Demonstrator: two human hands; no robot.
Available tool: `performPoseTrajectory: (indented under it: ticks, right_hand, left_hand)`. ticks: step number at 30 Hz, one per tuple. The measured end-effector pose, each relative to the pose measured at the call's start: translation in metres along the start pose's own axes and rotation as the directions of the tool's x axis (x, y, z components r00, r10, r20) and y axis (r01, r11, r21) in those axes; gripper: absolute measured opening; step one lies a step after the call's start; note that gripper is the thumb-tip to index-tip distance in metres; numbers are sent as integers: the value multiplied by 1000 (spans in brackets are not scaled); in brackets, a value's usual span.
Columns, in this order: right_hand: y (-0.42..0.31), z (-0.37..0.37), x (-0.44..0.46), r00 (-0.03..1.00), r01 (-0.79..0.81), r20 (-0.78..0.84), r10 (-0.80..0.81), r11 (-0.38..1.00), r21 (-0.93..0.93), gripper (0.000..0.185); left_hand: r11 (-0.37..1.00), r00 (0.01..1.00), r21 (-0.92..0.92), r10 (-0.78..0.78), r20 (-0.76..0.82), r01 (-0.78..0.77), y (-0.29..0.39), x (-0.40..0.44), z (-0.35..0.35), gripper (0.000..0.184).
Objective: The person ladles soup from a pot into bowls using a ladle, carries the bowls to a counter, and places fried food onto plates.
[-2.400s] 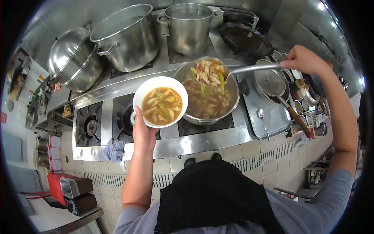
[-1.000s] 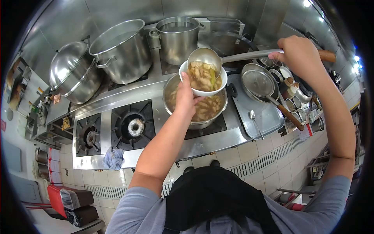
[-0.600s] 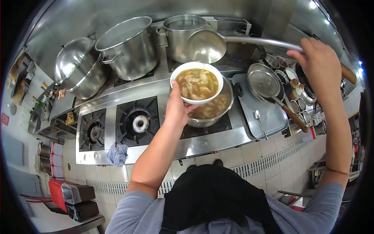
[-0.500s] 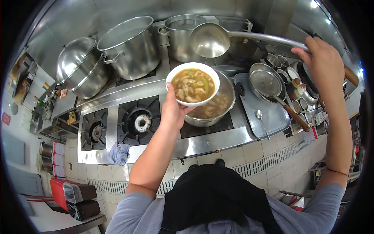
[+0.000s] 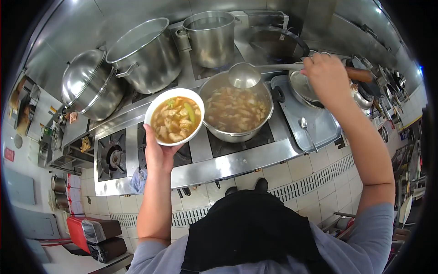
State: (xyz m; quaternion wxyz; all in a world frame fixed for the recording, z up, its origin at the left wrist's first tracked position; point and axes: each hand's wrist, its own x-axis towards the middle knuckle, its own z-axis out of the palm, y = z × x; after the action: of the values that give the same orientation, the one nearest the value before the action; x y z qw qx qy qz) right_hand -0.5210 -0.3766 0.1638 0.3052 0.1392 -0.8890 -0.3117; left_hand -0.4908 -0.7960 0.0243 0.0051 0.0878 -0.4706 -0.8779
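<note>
My left hand (image 5: 159,150) grips a white bowl (image 5: 201,102) from below at its near left side, out in front of the stove. Brown broth with pale meat chunks and a green piece fills the bowl (image 5: 150,114). With fingers closed, my right hand (image 5: 325,75) holds the long handle of a steel ladle (image 5: 245,76). The ladle's bowl hangs over the far side of a wide steel pot (image 5: 239,136), which contains similar broth and meat; whether it touches the broth I cannot tell.
Tall stockpots (image 5: 150,61) stand along the back, with a lidded pot (image 5: 98,93) at the left. A burner (image 5: 114,157) is at front left. On the right, a metal tray (image 5: 292,107) holds a spoon (image 5: 307,132) and strainers. A blue cloth (image 5: 138,180) hangs at the stove's edge.
The bowl has moved left, away from above the pot. My right hand has lowered the ladle from high behind the pot to just over its far side.
</note>
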Motion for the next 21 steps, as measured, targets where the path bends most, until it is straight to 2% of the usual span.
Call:
performPoseTrajectory:
  ticks: [11, 14, 21]
  right_hand:
    - [-22, 11, 13, 992, 52, 114, -57, 998, 45, 25]
    - [-26, 10, 15, 983, 56, 173, -63, 997, 47, 26]
    - [-45, 16, 9, 961, 66, 260, -96, 990, 122, 27]
  left_hand:
    - [999, 999, -47, -20, -46, 18, -4, -20, -56, 71]
    - [997, 994, -66, -35, -99, 28, -6, -24, -56, 71]
    - [998, 995, -63, -23, -99, 17, -12, -23, -57, 71]
